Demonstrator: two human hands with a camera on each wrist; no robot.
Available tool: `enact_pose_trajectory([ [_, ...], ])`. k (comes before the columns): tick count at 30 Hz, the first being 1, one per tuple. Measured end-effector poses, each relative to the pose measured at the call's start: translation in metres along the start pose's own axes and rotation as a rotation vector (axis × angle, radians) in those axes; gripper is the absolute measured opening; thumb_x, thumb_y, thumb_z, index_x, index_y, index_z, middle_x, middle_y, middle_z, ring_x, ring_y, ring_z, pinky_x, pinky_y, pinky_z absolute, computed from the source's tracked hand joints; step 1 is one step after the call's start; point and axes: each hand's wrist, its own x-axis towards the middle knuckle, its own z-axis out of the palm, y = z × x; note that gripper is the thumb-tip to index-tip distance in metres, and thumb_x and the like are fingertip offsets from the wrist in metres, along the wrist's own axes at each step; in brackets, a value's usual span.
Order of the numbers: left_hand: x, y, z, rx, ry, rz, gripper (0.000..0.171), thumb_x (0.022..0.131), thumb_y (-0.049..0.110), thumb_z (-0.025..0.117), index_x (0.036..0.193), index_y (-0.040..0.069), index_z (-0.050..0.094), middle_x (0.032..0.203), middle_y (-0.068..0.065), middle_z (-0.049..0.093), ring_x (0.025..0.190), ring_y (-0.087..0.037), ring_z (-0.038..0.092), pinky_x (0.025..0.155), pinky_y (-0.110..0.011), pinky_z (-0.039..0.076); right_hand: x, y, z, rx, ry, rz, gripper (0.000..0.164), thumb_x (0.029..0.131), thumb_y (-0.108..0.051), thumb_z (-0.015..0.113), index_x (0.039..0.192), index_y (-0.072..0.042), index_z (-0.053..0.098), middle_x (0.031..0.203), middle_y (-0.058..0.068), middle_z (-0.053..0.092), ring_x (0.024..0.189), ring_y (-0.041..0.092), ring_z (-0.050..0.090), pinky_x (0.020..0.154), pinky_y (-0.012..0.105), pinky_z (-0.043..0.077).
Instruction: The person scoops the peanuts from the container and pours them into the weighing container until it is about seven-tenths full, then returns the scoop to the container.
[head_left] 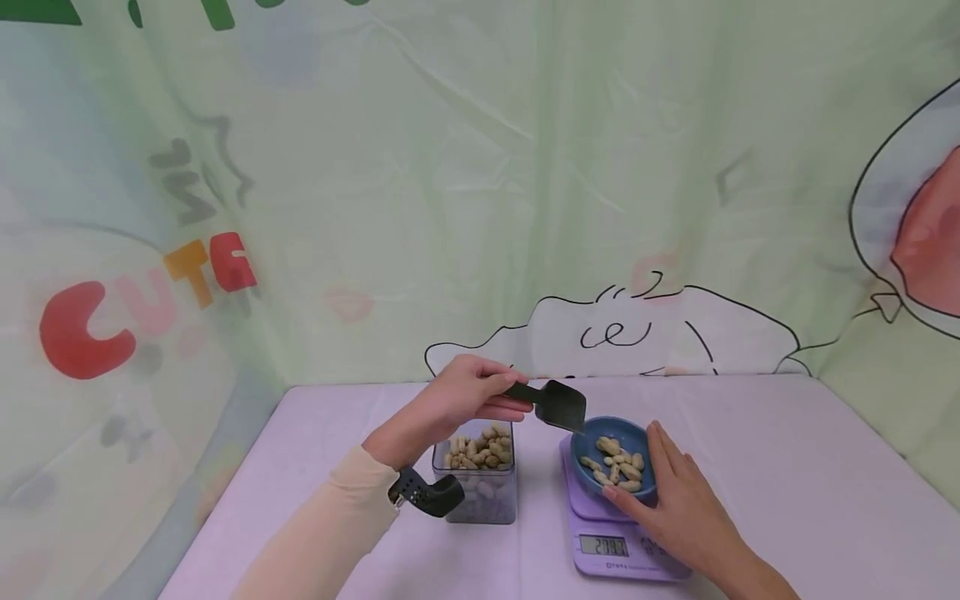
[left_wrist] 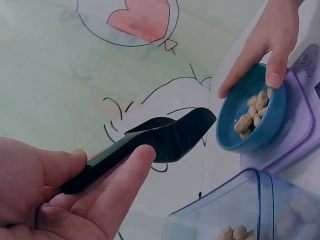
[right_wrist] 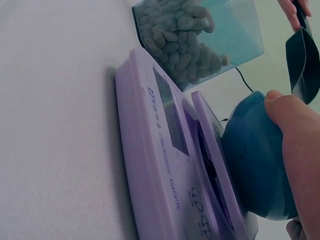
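Observation:
My left hand (head_left: pixel 480 390) pinches the handle of a black scoop (head_left: pixel 561 406) between thumb and fingers. The scoop's blade reaches over the left rim of a blue bowl (head_left: pixel 651 493), and no peanuts show on it. Several peanuts (head_left: pixel 615 462) in their shells lie inside the bowl. On the bowl's right side, my right hand (head_left: pixel 678 500) holds it, thumb at the near rim and fingers along the far side. Beneath the bowl is a purple electronic scale (head_left: pixel 630 573) with a lit number display. In the right wrist view the bowl (right_wrist: pixel 257 165) sits against the scale's platform.
Left of the scale stands a clear bluish container (head_left: pixel 480 508) of peanuts, below my left forearm. A black strap device (head_left: pixel 427 493) is on the left wrist. The pale tabletop (head_left: pixel 810 467) ends at a printed curtain (head_left: pixel 465 183) behind.

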Motion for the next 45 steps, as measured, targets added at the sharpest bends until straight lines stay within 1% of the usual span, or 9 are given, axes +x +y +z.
enact_pose_trajectory([
  [5, -0.011, 0.001, -0.016, -0.001, 0.006, 0.016, 0.032, 0.105, 0.011, 0.048, 0.128, -0.005, 0.061, 0.123, -0.023, 0.067, 0.109, -0.033, 0.07, 0.09, -0.037, 0.062, 0.001, 0.001, 0.0, 0.002, -0.012, 0.02, 0.118, 0.086, -0.069, 0.06, 0.156, 0.005, 0.002, 0.158, 0.035, 0.016, 0.141, 0.058, 0.022, 0.117, 0.071, 0.021],
  [11, -0.027, 0.003, -0.039, -0.017, 0.05, 0.009, 0.032, 0.105, 0.01, 0.047, 0.13, -0.006, 0.059, 0.128, -0.025, 0.064, 0.109, -0.031, 0.07, 0.091, -0.036, 0.061, 0.001, -0.001, 0.001, 0.008, -0.028, 0.029, 0.119, 0.086, -0.07, 0.06, 0.156, 0.005, 0.001, 0.158, 0.035, 0.015, 0.141, 0.059, 0.021, 0.116, 0.071, 0.02],
  [20, -0.046, 0.0, -0.07, -0.033, 0.079, 0.015, 0.035, 0.106, 0.01, 0.044, 0.135, -0.008, 0.054, 0.133, -0.03, 0.059, 0.108, -0.027, 0.071, 0.095, -0.036, 0.059, 0.0, 0.001, -0.001, 0.022, -0.02, 0.003, 0.116, 0.088, -0.066, 0.059, 0.156, 0.005, -0.001, 0.158, 0.036, 0.013, 0.142, 0.059, 0.02, 0.119, 0.069, 0.016],
  [27, -0.055, -0.003, -0.087, -0.026, 0.108, 0.006, 0.037, 0.106, 0.012, 0.045, 0.136, -0.009, 0.052, 0.133, -0.032, 0.058, 0.108, -0.026, 0.071, 0.094, -0.034, 0.059, 0.001, 0.001, 0.001, 0.016, -0.018, -0.004, 0.116, 0.088, -0.066, 0.06, 0.156, 0.006, 0.0, 0.158, 0.036, 0.014, 0.142, 0.057, 0.02, 0.12, 0.069, 0.016],
  [31, -0.06, -0.005, -0.095, 0.001, 0.127, -0.009, 0.037, 0.106, 0.011, 0.045, 0.135, -0.01, 0.052, 0.131, -0.03, 0.06, 0.105, -0.024, 0.072, 0.093, -0.034, 0.06, 0.001, 0.002, 0.001, 0.013, -0.014, -0.012, 0.115, 0.089, -0.065, 0.06, 0.156, 0.007, 0.0, 0.158, 0.036, 0.014, 0.142, 0.057, 0.02, 0.12, 0.069, 0.015],
  [33, -0.061, -0.006, -0.099, 0.022, 0.139, -0.03, 0.036, 0.106, 0.011, 0.046, 0.134, -0.01, 0.053, 0.129, -0.029, 0.061, 0.103, -0.024, 0.073, 0.092, -0.034, 0.06, 0.002, 0.002, 0.002, 0.01, -0.01, -0.016, 0.114, 0.089, -0.064, 0.06, 0.156, 0.007, 0.0, 0.158, 0.037, 0.014, 0.142, 0.058, 0.021, 0.12, 0.068, 0.014],
  [38, -0.059, -0.008, -0.102, 0.13, 0.177, -0.072, 0.035, 0.106, 0.01, 0.046, 0.131, -0.012, 0.055, 0.125, -0.029, 0.064, 0.101, -0.027, 0.074, 0.089, -0.035, 0.062, 0.001, 0.001, 0.002, 0.02, -0.01, -0.011, 0.115, 0.089, -0.064, 0.06, 0.156, 0.006, -0.001, 0.158, 0.037, 0.013, 0.142, 0.058, 0.02, 0.12, 0.068, 0.014],
  [40, -0.056, -0.006, -0.099, 0.185, 0.202, -0.076, 0.033, 0.105, 0.009, 0.046, 0.129, -0.012, 0.057, 0.121, -0.028, 0.066, 0.099, -0.028, 0.074, 0.086, -0.034, 0.063, 0.001, 0.0, 0.002, 0.027, -0.017, -0.004, 0.116, 0.088, -0.065, 0.06, 0.156, 0.006, -0.001, 0.158, 0.037, 0.013, 0.142, 0.058, 0.02, 0.12, 0.069, 0.015],
  [45, -0.047, 0.003, -0.082, 0.31, 0.251, -0.08, 0.027, 0.104, 0.008, 0.049, 0.119, -0.009, 0.065, 0.109, -0.025, 0.071, 0.091, -0.028, 0.075, 0.078, -0.032, 0.065, 0.001, 0.001, 0.002, 0.03, -0.03, 0.005, 0.117, 0.088, -0.066, 0.06, 0.156, 0.005, -0.003, 0.158, 0.037, 0.012, 0.142, 0.059, 0.019, 0.119, 0.07, 0.015],
])
